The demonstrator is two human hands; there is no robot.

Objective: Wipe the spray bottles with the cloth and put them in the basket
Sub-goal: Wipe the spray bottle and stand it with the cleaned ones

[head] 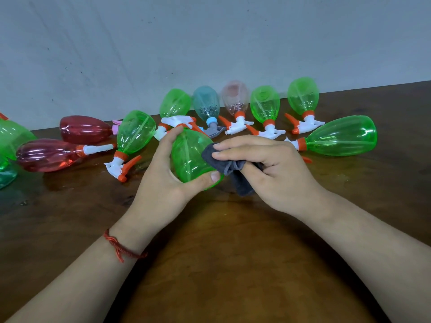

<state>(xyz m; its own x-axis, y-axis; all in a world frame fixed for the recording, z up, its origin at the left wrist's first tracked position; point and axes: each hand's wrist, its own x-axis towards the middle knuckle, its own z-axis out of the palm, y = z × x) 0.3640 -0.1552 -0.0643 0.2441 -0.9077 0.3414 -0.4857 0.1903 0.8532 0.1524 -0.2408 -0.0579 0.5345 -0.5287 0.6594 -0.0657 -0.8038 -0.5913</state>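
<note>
The left hand (163, 173) grips a translucent green plastic spray bottle (189, 157) just above the brown wooden table (221, 252). Its fingers curl over the bottle's far end by the white and orange trigger head, and its thumb presses the rounded near end. The right hand (268, 169) holds a dark grey cloth (233, 169): two straight fingers lay one corner flat against the right side of the bottle, while the lower fingers curl round the bunched rest, whose tail hangs below them. So the bottle sits between the two sets of fingertips, the cloth touching it. A red string bracelet (119, 247) circles the left wrist. Just left of the left fingers lies another green spray bottle (136, 132), its orange trigger pointing toward the wrist. Farther left lie two dark red spray bottles (46, 155) on their sides. Beyond the fingertips, along the pale grey wall (210, 43), runs a row of spray bottles with their bases up against the wall: green (175, 102), pale blue (206, 103), pale pink (235, 96), green (264, 104) and green (303, 96). Right of the right knuckles a large green spray bottle (340, 136) lies on its side. More green bottles (11, 138) are cut off at the left edge.
</note>
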